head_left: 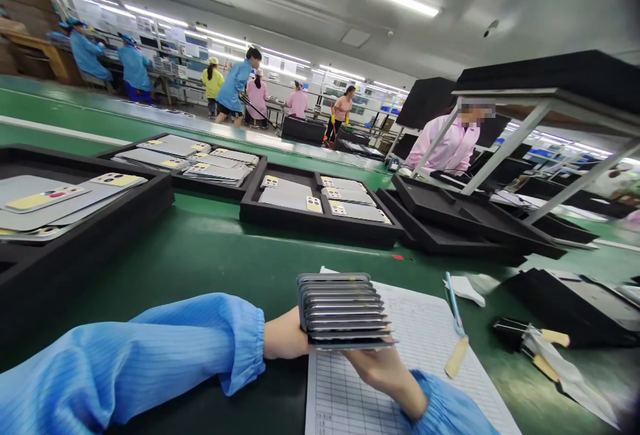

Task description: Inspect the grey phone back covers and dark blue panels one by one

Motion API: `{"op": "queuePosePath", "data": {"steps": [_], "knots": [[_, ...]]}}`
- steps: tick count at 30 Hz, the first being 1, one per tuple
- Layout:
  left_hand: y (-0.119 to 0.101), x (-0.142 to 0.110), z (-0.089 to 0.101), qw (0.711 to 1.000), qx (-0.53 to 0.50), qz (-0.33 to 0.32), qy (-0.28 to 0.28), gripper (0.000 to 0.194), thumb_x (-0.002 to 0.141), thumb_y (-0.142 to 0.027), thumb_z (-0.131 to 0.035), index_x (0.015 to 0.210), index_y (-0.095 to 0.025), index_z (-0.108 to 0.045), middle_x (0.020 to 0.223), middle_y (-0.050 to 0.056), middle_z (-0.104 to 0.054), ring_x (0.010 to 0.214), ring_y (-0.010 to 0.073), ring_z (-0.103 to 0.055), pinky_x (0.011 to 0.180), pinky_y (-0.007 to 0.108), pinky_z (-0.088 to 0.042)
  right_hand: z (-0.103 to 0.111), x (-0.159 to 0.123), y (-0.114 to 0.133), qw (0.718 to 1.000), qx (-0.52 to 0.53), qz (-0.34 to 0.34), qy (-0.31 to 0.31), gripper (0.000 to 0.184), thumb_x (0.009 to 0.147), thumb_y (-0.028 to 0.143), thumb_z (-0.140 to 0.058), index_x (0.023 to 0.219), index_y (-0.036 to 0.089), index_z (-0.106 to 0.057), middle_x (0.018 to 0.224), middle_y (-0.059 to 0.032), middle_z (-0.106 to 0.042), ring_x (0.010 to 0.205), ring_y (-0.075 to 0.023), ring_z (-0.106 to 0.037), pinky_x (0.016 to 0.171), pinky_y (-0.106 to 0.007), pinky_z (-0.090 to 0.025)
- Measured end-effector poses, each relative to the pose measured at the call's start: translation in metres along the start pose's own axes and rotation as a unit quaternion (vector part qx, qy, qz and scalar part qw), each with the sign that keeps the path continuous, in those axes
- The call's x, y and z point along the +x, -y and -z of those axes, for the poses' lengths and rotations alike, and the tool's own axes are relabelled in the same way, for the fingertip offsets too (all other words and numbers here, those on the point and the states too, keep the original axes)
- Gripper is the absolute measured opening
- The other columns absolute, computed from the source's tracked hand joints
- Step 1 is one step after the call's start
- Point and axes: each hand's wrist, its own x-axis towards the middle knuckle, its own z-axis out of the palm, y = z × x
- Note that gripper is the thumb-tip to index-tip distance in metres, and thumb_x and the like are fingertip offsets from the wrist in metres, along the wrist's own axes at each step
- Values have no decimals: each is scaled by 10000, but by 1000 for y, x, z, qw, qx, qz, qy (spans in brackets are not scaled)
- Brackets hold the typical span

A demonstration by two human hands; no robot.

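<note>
A stack of thin dark phone-sized panels [345,308] is held up in front of me, edges facing me. My left hand [287,334] grips it from the left, its fingers hidden behind the stack. Beneath its lower right side, my right hand [375,363] supports the stack, with most of its fingers hidden. Both arms wear blue sleeves. Below the hands lies a printed grid sheet [340,395]. On its right side rest a blue pen [454,302] and a small wooden-coloured stick [457,357].
Black trays [320,225] with grey phone back panels stand across the green table, another tray [100,215] at left. Stacked black trays [450,222] lie under a metal stand [500,135]. Tools with pale handles [555,337] lie right. A person in pink [445,145] sits opposite.
</note>
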Motion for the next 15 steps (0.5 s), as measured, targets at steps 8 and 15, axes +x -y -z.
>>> {"op": "queuePosePath", "data": {"steps": [8, 15], "knots": [[1, -1, 1, 999, 30, -17, 32, 472, 595, -339, -697, 1036, -192, -617, 1074, 38, -635, 1055, 219, -520, 974, 345, -349, -3, -3, -11, 998, -41, 36, -7, 96, 701, 246, -644, 775, 199, -605, 709, -28, -617, 629, -181, -556, 621, -281, -482], [0, -1, 1, 998, 37, -31, 44, 522, 611, -388, -686, 1093, -215, -581, 1073, 28, -630, 1068, 214, -508, 984, 338, -333, -4, -2, -9, 999, -36, 26, 4, 135, 719, 248, -630, 844, 202, -604, 727, -28, -600, 591, -170, -530, 564, -273, -473]]}}
